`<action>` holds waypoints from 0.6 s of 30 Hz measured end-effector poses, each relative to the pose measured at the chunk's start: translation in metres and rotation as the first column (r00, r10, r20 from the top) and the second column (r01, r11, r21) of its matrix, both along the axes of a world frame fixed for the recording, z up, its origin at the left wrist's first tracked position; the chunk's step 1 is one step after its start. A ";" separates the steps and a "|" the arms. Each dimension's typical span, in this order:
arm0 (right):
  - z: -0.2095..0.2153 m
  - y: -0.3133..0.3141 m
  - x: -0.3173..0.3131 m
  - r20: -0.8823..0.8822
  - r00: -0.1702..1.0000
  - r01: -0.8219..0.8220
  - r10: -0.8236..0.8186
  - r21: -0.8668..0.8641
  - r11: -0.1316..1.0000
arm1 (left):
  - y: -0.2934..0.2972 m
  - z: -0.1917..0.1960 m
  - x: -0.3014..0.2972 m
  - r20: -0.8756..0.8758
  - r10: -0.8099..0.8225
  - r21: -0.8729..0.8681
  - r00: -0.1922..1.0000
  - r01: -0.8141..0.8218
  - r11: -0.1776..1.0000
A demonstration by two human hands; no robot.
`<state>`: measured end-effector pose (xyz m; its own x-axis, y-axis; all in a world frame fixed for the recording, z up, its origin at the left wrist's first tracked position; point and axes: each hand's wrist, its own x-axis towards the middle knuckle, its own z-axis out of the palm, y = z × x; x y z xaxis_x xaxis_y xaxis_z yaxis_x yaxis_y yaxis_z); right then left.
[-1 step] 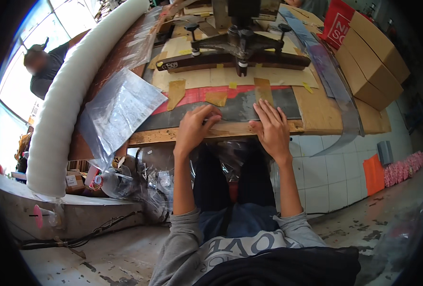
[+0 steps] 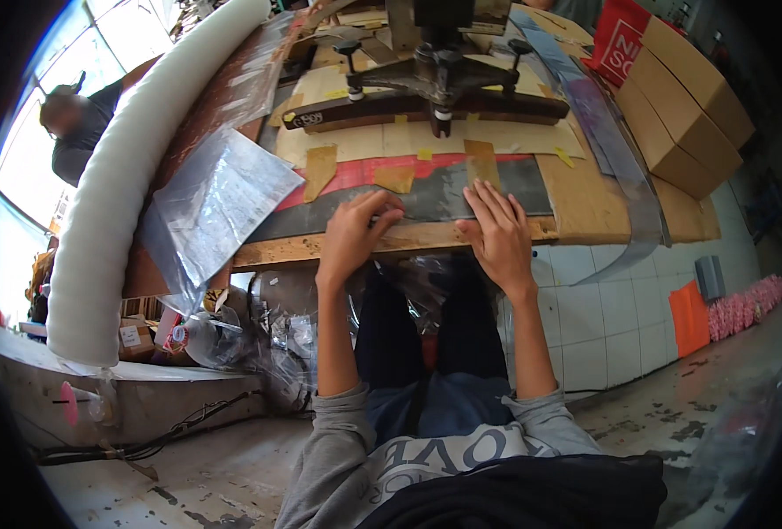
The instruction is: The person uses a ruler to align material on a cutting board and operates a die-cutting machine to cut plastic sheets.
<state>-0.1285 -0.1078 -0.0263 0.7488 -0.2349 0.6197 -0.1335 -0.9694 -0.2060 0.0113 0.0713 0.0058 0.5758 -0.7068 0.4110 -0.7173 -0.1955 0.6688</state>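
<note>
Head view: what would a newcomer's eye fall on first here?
Probably the long white roll sweeping down the left side of the picture, then the dark metal frame at top centre. Nearer, the left hand is curled and the right hand has its fingers extended, both at the table's near edge. At upper right, a red bag stands out beside brown cardboard boxes.

The workbench (image 2: pixel 272 255) is edged with wood at the front. Its front middle is covered by a dark grey mat (image 2: pixel 307 218). At the left, clear plastic sheets (image 2: pixel 228 198) are laid; at the right, brown cardboard packaging (image 2: pixel 673 132) and a long transparent strip (image 2: pixel 644 207) are placed.
</note>
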 end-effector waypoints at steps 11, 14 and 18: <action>-0.012 0.012 -0.006 0.158 0.979 0.147 -0.132 -0.083 0.986 | 0.006 -0.001 -0.002 0.134 -0.020 -0.012 0.991 0.021 1.000; -0.014 0.014 -0.005 0.175 0.976 0.146 -0.130 -0.080 0.986 | 0.008 -0.005 -0.003 0.174 -0.028 0.018 0.984 0.025 1.000; -0.015 0.012 -0.003 0.192 0.973 0.146 -0.128 -0.083 0.986 | 0.008 -0.005 -0.006 0.205 -0.009 -0.033 0.979 0.016 0.999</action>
